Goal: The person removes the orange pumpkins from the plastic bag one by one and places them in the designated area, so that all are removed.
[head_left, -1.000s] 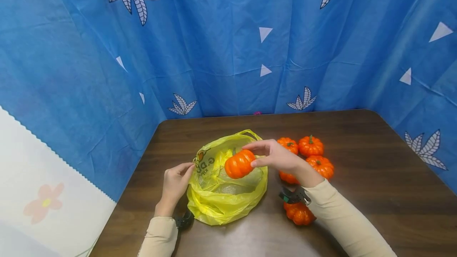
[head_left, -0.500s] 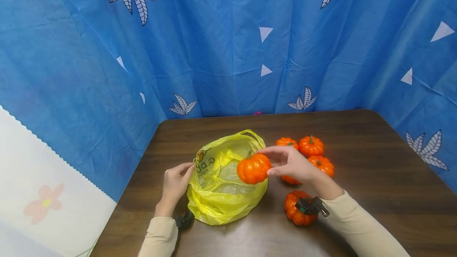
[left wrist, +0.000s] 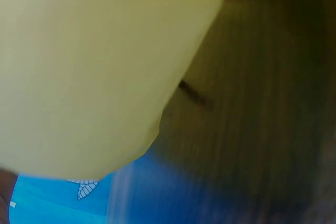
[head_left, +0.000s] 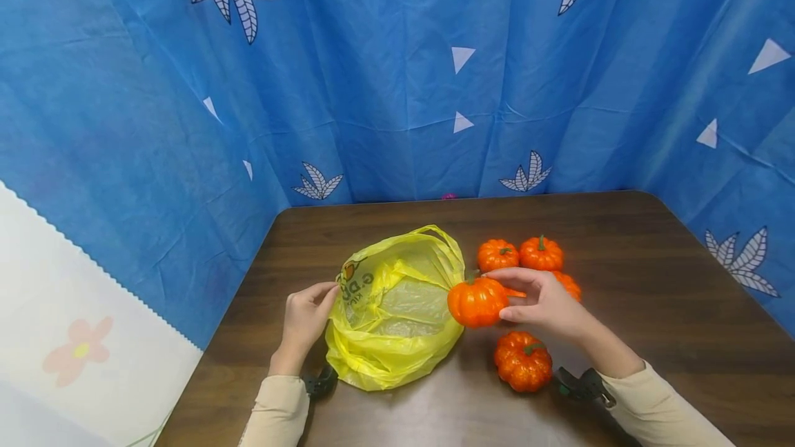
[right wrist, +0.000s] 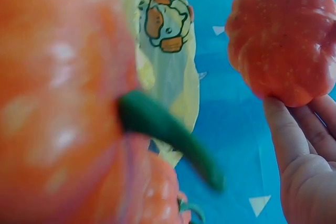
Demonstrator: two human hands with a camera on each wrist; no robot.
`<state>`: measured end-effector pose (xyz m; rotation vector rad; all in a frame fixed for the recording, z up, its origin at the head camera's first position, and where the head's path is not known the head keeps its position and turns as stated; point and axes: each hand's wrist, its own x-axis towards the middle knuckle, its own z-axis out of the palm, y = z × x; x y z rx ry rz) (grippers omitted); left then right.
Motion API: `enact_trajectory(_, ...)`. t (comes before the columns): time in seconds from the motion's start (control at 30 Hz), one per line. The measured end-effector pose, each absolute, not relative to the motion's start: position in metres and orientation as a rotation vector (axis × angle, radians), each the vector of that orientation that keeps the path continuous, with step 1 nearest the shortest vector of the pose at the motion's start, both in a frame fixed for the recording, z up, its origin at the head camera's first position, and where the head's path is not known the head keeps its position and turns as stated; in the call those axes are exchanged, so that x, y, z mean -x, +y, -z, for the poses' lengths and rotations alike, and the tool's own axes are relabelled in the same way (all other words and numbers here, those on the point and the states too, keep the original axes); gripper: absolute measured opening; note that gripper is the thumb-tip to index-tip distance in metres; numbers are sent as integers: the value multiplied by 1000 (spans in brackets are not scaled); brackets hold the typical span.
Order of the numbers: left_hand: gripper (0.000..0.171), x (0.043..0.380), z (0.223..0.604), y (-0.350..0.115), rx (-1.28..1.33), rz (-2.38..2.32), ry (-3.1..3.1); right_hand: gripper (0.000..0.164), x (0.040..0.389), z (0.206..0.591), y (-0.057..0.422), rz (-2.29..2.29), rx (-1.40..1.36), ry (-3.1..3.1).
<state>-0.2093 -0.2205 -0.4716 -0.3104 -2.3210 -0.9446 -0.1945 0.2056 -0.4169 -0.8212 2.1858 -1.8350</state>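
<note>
My left hand (head_left: 304, 323) pinches the left rim of a yellow plastic bag (head_left: 385, 357), which stands on the table with its mouth spread. No filled contents show inside, only crumpled yellow plastic. Close up, the bag (left wrist: 94, 66) fills much of the left wrist view, and the hand is hardly seen there. Over the bag's right edge my right hand (head_left: 555, 305) grips a small orange pumpkin (head_left: 477, 303) between thumb and fingers, its green stem upward. In the right wrist view the held pumpkin (right wrist: 283, 40) sits at the fingertips of the right hand (right wrist: 310, 156).
On the dark wooden table (head_left: 646, 336), several more small pumpkins lie right of the bag: a pair at the back (head_left: 541, 254), others partly behind the right hand, and a darker one (head_left: 523, 361) nearer the front. A blue curtain (head_left: 397, 74) hangs behind.
The right hand has drawn back rightward with the pumpkin, from above the bag's mouth to its right edge. The left hand and the bag stay nearly still.
</note>
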Motion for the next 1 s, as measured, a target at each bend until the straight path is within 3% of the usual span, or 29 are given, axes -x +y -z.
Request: enact_trajectory(1.0,7,210,473,-221,323,975,-2317,58,138,455,300,2108,768,2191)
